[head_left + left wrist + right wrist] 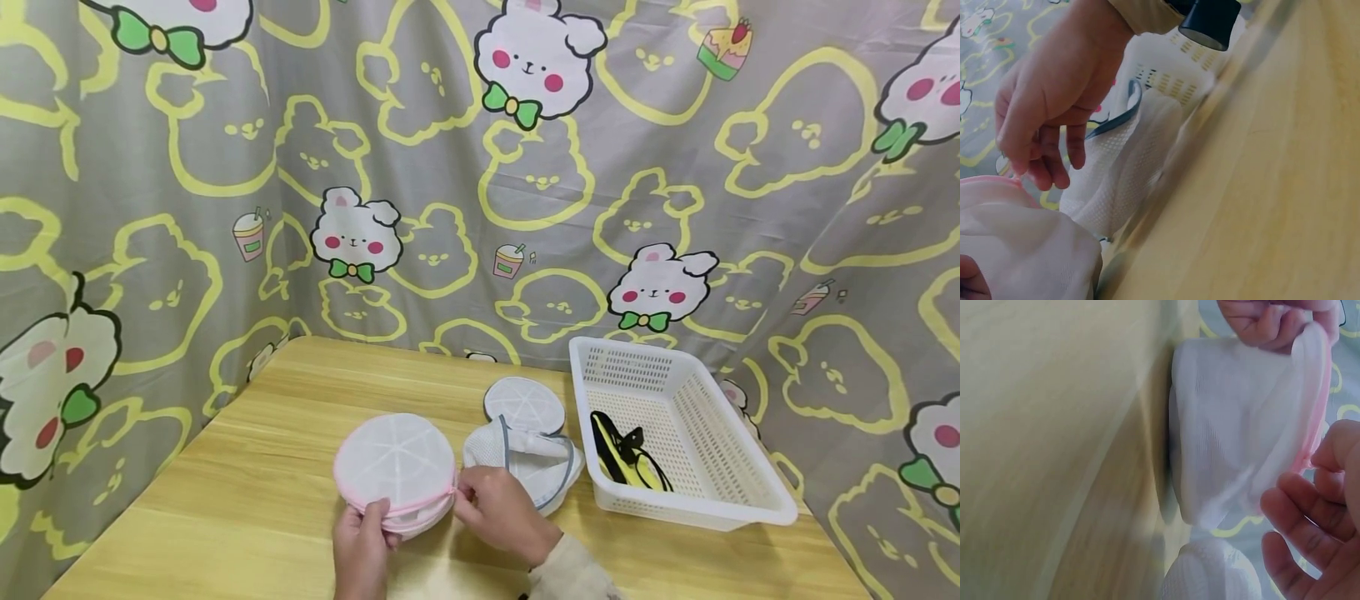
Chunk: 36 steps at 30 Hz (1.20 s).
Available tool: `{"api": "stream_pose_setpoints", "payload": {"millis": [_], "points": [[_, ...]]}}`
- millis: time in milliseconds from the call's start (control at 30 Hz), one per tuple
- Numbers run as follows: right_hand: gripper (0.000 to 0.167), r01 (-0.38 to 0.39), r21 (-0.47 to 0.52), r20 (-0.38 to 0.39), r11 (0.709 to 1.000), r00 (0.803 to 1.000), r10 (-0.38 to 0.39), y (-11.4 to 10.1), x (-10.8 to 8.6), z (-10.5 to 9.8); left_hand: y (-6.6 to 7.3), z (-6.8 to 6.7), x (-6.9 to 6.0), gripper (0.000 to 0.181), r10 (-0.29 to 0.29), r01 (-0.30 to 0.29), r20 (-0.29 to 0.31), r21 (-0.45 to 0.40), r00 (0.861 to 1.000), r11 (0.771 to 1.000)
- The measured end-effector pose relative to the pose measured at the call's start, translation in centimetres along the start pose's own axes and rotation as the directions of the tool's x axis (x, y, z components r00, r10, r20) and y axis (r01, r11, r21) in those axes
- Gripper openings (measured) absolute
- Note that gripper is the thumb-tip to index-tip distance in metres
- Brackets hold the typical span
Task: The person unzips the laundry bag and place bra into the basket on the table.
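A round white mesh laundry bag (393,458) with a pink zipped rim stands on the table, its panelled lid facing up. My left hand (362,542) grips its front edge, thumb on top of the rim. At the bag's right edge my right hand (502,508) pinches the pink zipper pull (1308,464) between thumb and forefinger; the other fingers are loosely bent. Just beyond that hand is a second white mesh bag (483,447) with blue-grey trim, its mouth gaping. A round white panel (525,404) with a dark rim lies behind it; whether the two are joined I cannot tell.
A white perforated plastic basket (697,510) stands at the right of the wooden table (247,467). Inside it lie black and yellow items (618,454), their kind unclear. A patterned curtain (442,167) hangs behind the table and along both sides.
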State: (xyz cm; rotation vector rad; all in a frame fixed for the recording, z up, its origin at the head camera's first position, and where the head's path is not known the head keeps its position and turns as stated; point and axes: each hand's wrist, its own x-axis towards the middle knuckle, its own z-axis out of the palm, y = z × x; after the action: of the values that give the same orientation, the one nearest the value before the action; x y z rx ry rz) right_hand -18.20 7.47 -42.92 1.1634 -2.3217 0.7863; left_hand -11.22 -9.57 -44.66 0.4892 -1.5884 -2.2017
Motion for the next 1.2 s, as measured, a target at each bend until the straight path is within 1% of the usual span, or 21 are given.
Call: {"api": "stream_pose_setpoints", "payload": {"millis": [67,133,200,267,367,400,467,500,567,633,700,767,800,867,967,1100,1200], "points": [[0.027,-0.007,0.0,0.002,1.0,1.0,0.007,0.2,-0.1,0.0,0.0,0.0,0.0,0.008,0.024,-0.025,-0.024,-0.069,0.999,0.997],[0.028,-0.014,-0.002,-0.002,1.0,1.0,0.014,0.4,-0.1,-0.1,0.1,-0.2,0.0,0.011,0.038,-0.044,-0.043,-0.145,0.998,0.988],[0.028,-0.016,-0.006,-0.011,1.0,1.0,0.016,0.7,-0.2,-0.1,0.1,-0.2,0.1,0.014,0.036,-0.05,-0.07,-0.215,0.997,0.975],[0.028,-0.016,-0.007,-0.019,1.0,1.0,0.016,0.9,-0.2,-0.1,0.2,-0.3,0.2,0.016,0.017,-0.043,-0.098,-0.271,0.995,0.962],[0.028,-0.012,-0.007,-0.023,1.0,1.0,0.012,1.0,-0.3,-0.1,0.3,-0.3,0.3,0.014,-0.006,-0.031,-0.117,-0.316,0.993,0.948],[0.028,-0.01,-0.006,-0.024,1.0,1.0,0.01,1.1,-0.3,-0.1,0.3,-0.3,0.3,0.013,-0.009,-0.028,-0.115,-0.317,0.993,0.948],[0.027,-0.003,0.0,-0.032,1.0,0.999,0.003,1.1,-0.3,-0.1,0.3,-0.3,0.3,0.011,-0.013,-0.018,-0.09,-0.328,0.996,0.945],[0.027,-0.001,0.008,-0.036,1.0,0.999,0.002,1.0,-0.3,-0.1,0.4,-0.3,0.3,0.012,-0.015,-0.011,-0.076,-0.321,0.997,0.947],[0.028,0.0,0.022,-0.04,1.0,0.999,0.001,0.9,-0.2,-0.2,0.4,-0.3,0.1,0.017,-0.022,0.014,-0.022,-0.282,1.0,0.959],[0.028,-0.001,0.048,-0.035,0.999,0.999,0.002,0.7,-0.2,-0.3,0.4,-0.3,0.0,0.024,-0.035,0.042,0.041,-0.198,0.999,0.979],[0.028,-0.003,0.081,-0.014,0.997,1.0,0.004,0.4,-0.1,-0.3,0.3,-0.3,0.0,0.03,-0.038,0.045,0.092,-0.07,0.995,0.996],[0.028,0.003,0.105,0.004,0.994,1.0,-0.004,0.1,-0.1,-0.3,0.1,-0.3,0.0,0.035,-0.039,0.033,0.126,0.051,0.991,0.998],[0.028,0.01,0.115,0.009,0.993,1.0,-0.011,0.0,-0.1,-0.3,0.1,-0.3,0.0,0.035,-0.04,0.028,0.128,0.098,0.991,0.995],[0.027,0.017,0.116,0.012,0.993,1.0,-0.019,-0.2,-0.1,-0.2,0.1,-0.3,0.1,0.031,-0.043,0.024,0.118,0.155,0.992,0.988],[0.028,0.013,0.096,0.003,0.995,1.0,-0.014,-0.4,0.0,-0.4,0.1,-0.3,0.1,0.025,-0.051,0.036,0.097,0.15,0.994,0.988],[0.029,-0.013,0.053,0.006,0.999,1.0,0.013,-0.1,0.1,-0.6,0.2,-0.1,-0.1,0.02,-0.03,0.023,0.063,0.111,0.998,0.994],[0.028,-0.028,0.026,0.005,0.999,1.0,0.028,0.3,0.0,-0.6,0.2,0.0,-0.1,0.019,-0.021,0.017,0.04,0.096,0.999,0.995]]}}
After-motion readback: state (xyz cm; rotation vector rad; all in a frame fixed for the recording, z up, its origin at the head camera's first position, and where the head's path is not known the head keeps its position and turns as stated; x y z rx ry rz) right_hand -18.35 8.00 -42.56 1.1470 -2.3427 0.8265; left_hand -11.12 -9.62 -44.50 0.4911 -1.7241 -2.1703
